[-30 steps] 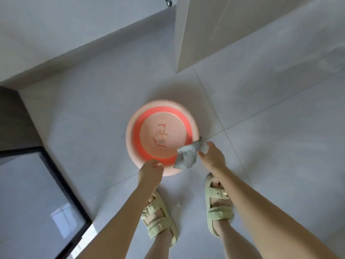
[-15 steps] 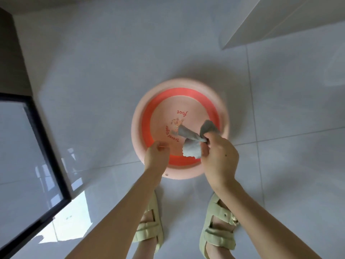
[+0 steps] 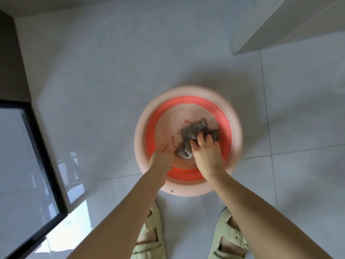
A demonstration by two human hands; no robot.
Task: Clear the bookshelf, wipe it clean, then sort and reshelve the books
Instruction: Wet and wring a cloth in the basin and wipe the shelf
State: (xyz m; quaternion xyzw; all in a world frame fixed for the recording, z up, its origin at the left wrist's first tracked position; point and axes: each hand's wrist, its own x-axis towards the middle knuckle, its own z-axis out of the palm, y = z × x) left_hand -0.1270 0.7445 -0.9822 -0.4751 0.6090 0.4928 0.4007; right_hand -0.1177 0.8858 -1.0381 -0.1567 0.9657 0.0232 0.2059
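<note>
Covering nearly the whole view was a pale grey tiled floor [image 3: 104, 75]. A black-framed glass panel [image 3: 44, 161] filled the corner at 8 o'clock, and the foot of a white cabinet [image 3: 298, 21] cut in at 1 o'clock. Just right of the middle stood a round pink basin [image 3: 235, 131] with an orange inner wall and red lettering on its bottom. At 6 o'clock, close to the basin's near rim, the person's feet stood in pale green sandals [image 3: 149, 247]. Both bare forearms reached up from the lower edge into the basin. The right hand [image 3: 207, 156], at about 5 o'clock inside it, lay palm down with its fingers spread, pressing on a dark grey cloth [image 3: 192, 132]. The left hand [image 3: 161, 157], at about 8 o'clock against the inner wall, was relaxed and unclenched, holding nothing, its fingertips just beside the cloth's near end. The cloth lay bunched on the basin's bottom, running from the centre towards 2 o'clock.
</note>
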